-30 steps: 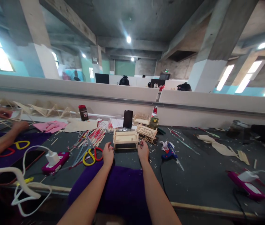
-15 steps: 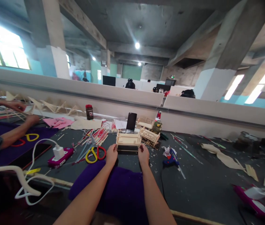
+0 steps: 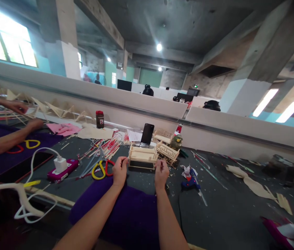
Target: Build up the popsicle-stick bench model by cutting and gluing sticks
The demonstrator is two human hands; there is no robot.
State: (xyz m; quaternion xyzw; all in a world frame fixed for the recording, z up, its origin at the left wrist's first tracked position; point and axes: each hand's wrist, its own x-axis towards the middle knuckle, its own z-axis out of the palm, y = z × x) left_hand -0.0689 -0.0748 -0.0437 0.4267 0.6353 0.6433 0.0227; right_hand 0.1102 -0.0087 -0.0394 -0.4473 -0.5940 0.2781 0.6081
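A small model of pale wooden sticks (image 3: 143, 155), with a flat bed and railed ends, stands on the dark table in front of me. My left hand (image 3: 120, 170) is closed at its left end, fingers curled and fingertips against the frame. At the right end, my right hand (image 3: 161, 172) pinches near the corner post; its fingertips are partly hidden. Directly behind the model, a black phone (image 3: 147, 133) leans upright. Two similar stick models (image 3: 167, 152) sit at the right rear. Scissors with yellow and red handles (image 3: 102, 170) lie beside my left hand.
A blue glue gun (image 3: 190, 180) with its cord lies to the right. Loose sticks (image 3: 111, 147), a lidded brown jar (image 3: 100, 119) and a purple power strip (image 3: 63, 169) are on the left. Purple cloth (image 3: 133, 211) covers my lap edge. A co-worker's hands (image 3: 33, 125) work at far left.
The view has tilted and shifted slightly. Both my hands have drawn a little outward at the ends of the model, which stays in about the same place.
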